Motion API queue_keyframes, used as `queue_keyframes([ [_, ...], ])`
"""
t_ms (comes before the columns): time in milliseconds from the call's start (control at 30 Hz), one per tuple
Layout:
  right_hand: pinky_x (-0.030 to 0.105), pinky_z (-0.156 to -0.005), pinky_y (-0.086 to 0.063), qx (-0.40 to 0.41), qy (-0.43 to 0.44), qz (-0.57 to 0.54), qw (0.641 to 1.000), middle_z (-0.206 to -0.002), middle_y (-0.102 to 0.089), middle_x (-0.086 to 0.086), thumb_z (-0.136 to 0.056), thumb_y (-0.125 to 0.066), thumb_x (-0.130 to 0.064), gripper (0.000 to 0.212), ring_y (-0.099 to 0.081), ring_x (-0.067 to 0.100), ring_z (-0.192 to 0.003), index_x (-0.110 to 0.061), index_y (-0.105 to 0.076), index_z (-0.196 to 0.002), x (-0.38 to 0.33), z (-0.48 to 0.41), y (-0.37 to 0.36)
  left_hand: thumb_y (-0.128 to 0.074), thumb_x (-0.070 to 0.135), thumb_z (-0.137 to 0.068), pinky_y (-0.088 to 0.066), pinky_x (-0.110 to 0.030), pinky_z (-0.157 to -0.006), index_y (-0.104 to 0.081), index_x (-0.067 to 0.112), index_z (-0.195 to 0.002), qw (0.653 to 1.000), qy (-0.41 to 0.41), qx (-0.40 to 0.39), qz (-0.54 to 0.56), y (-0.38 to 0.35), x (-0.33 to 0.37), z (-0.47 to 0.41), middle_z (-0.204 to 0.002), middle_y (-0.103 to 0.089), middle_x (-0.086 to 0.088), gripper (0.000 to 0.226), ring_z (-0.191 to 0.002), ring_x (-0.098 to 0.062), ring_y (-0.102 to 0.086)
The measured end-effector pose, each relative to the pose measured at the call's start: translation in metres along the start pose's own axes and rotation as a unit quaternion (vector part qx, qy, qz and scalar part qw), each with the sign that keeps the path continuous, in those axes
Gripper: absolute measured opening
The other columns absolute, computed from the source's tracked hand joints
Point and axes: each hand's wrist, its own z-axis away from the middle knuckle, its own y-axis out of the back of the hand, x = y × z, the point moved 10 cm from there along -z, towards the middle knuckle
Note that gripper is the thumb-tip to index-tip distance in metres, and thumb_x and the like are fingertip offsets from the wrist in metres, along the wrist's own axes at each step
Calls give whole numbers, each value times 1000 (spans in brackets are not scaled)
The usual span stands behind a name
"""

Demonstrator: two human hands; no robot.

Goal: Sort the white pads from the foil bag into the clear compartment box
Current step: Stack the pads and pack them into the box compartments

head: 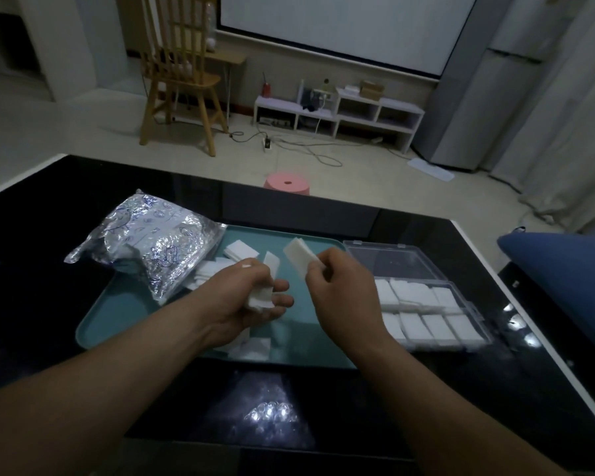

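Two bare forearms are seen stretched forward over a teal tray (124, 314) set on a glossy black counter (49, 269). The left hand (251, 300) is held low above the tray and turned inward, its grip curled around a loose bunch of white pads (260, 298). One of these pads is seen sticking up past the fingertips.

The right hand (337, 283) is raised a little higher, with its back toward the camera. Its grip is closed in a pinch on a small stack of pads (298, 252), which is tilted up and to the left. The two hands are held near each other but apart.

The foil bag (152, 245) is seen lying on its side at the left, half on the tray and half on the counter. Loose pads (237, 250) are scattered beside its mouth, and more are partly hidden under the left wrist.

The clear compartment box (474, 312) is placed just beside the tray's right edge, with its lid (389, 259) laid open behind it. Its visible compartments are filled with sorted pads (430, 324).
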Motion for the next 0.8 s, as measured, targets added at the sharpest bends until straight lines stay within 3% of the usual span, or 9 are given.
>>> queue_keyframes([
  [67, 42, -62, -54, 16, 19, 5, 1000, -77, -56, -8, -99, -57, -27, 19, -55, 10, -67, -26, -53, -81, -6, 2, 4, -48, -2, -93, -55, -34, -62, -47, 18, -97, 1000, -10, 22, 0, 3, 1, -3, -86, -53, -11, 20, -65, -22, -58],
  [200, 43, -63, -52, 11, 76, 32, 996, -78, -52, -8, -97, -63, -26, 17, -53, 12, -69, -23, -53, -83, -24, 10, -1, -57, 23, -103, -59, -38, -68, -55, 28, -125, 1000, -11, -9, 15, -5, 0, -5, -90, -59, -11, 23, -71, -21, -65],
  [300, 43, -64, -46, -12, 118, 75, 990, -80, -53, -4, -94, -61, -30, 18, -51, 19, -74, -20, -51, -82, -40, 18, -12, -58, 38, -104, -60, -35, -64, -53, 18, -120, 1000, -19, -13, 21, -11, 0, -3, -89, -69, -10, 26, -73, -18, -71],
  [433, 38, -65, -42, -49, 142, 71, 986, -81, -53, -5, -95, -61, -41, 24, -49, 18, -75, -21, -52, -83, -45, 23, -22, -57, 39, -103, -57, -31, -60, -55, 15, -126, 999, -40, 23, -12, -1, -2, -5, -85, -64, -8, 33, -72, -18, -64],
  [500, 37, -74, -45, -83, 168, 47, 981, -91, -54, -7, -91, -61, -52, 28, -50, 15, -85, -24, -56, -91, -47, 24, -27, -56, 44, -103, -49, -30, -62, -58, 18, -120, 1000, -21, 13, -16, 0, -5, -6, -99, -64, -11, 31, -82, -22, -67],
  [600, 42, -88, -47, -151, 169, 40, 973, -107, -55, -8, -79, -71, -59, 42, -49, 15, -100, -26, -56, -100, -42, 24, -36, -51, 55, -101, -44, -26, -51, -65, 21, -96, 998, 36, -38, -19, -13, -14, -2, -83, -68, -6, 37, -70, -19, -66],
  [667, 46, -89, -50, -167, 146, -6, 975, -107, -58, -7, -77, -75, -56, 43, -53, 17, -101, -25, -53, -97, -35, 23, -33, -50, 58, -99, -55, -30, -60, -73, 19, -90, 996, 59, -61, -15, -18, -21, -1, -88, -70, -8, 47, -74, -20, -67],
  [733, 48, -88, -51, -161, 131, -48, 977, -103, -59, -6, -80, -77, -49, 38, -55, 18, -99, -24, -51, -92, -29, 23, -25, -56, 62, -95, -59, -36, -73, -70, 17, -108, 994, 74, -79, -1, -24, -25, 0, -103, -62, -13, 49, -85, -22, -63],
  [800, 49, -87, -50, -161, 120, -60, 978, -99, -58, -5, -80, -81, -45, 40, -55, 18, -96, -22, -51, -91, -22, 23, -19, -60, 63, -93, -57, -35, -76, -65, 18, -112, 993, 83, -87, 8, -35, -29, -1, -98, -58, -11, 49, -84, -21, -59],
])
